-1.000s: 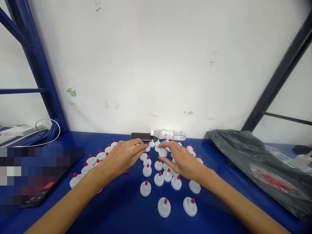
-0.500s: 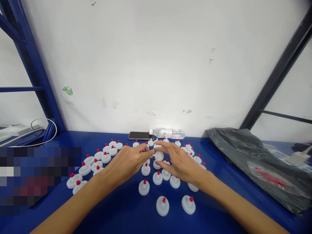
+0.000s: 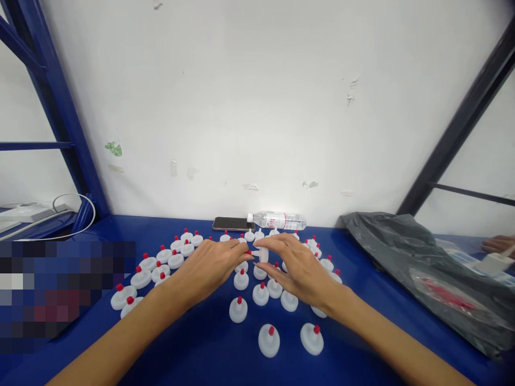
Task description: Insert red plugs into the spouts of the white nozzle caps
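As I log the head view, the left hand (image 3: 213, 265) pinches a red cap (image 3: 249, 252) at the tip of a white nozzled disc (image 3: 263, 254), which the right hand (image 3: 298, 264) holds between thumb and fingers; disc lies at left hand's 3 o'clock, right hand's 9 o'clock.

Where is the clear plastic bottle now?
Just right of centre in the head view, the clear plastic bottle lies along the back of the blue table, its white cap by the flat black phone.
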`<state>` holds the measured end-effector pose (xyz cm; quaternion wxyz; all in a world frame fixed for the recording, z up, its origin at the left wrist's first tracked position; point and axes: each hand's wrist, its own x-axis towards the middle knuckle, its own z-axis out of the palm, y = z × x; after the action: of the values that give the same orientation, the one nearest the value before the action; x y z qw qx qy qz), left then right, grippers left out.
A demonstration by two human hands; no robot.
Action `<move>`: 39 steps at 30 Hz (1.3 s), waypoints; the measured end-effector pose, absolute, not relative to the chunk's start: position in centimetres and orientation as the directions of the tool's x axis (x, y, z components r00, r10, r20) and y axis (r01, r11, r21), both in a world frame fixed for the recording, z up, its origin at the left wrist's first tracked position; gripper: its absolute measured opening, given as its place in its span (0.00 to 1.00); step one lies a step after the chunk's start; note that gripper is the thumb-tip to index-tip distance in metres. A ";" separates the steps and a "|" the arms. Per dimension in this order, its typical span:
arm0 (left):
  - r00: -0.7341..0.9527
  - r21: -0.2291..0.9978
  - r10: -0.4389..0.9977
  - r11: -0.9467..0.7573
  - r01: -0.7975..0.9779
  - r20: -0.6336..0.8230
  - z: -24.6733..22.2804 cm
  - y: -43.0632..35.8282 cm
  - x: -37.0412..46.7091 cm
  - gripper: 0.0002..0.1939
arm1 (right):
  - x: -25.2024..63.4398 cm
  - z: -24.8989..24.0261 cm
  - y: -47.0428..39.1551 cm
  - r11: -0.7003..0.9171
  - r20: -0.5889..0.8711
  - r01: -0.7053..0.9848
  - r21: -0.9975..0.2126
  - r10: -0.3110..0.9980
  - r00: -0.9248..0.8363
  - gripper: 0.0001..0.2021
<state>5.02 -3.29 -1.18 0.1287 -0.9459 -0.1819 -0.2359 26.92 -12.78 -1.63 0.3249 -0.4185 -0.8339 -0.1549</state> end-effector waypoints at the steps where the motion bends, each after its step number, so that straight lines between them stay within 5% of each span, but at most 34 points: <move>1: 0.826 -0.174 0.281 -0.896 0.408 0.488 -1.1 -3.4 5.0 0.19 | 26.9 -1.6 -12.8 0.609 0.678 0.793 -0.005 0.585 -0.445 0.21; 13: 0.793 -0.016 0.267 -0.944 0.328 0.547 -1.5 -4.8 5.2 0.13 | 26.4 -1.3 -13.2 0.715 0.725 0.690 0.115 0.414 -0.550 0.14; 18: 0.791 -0.083 0.282 -0.920 0.384 0.543 -1.1 -4.1 5.3 0.19 | 26.6 -0.9 -12.6 0.649 0.658 0.760 -0.038 0.589 -0.470 0.18; 22: 0.756 -0.024 0.418 -0.868 0.496 0.504 0.4 -2.9 4.5 0.19 | 28.6 -0.5 -11.4 0.469 0.651 0.871 -0.145 0.708 -0.273 0.12; 28: 0.687 0.241 0.722 -0.682 0.690 0.077 4.0 -1.5 1.3 0.12 | 33.7 -0.8 -9.6 0.226 0.612 0.946 -0.232 0.790 -0.039 0.07; 32: 0.670 0.392 0.664 -0.550 0.738 -0.331 5.0 -1.7 -0.5 0.10 | 35.3 -1.6 -9.0 0.133 0.570 0.966 -0.220 0.822 0.017 0.08; 39: 0.573 0.374 0.619 -0.435 0.819 -0.537 3.4 -2.0 -0.4 0.17 | 35.3 -1.6 -8.9 0.032 0.476 0.975 -0.221 0.876 0.079 0.05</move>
<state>-0.40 -2.04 3.41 -0.3089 -0.8314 -0.4325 0.1620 35.28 -8.87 -1.61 0.2547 -0.6890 -0.6716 -0.0971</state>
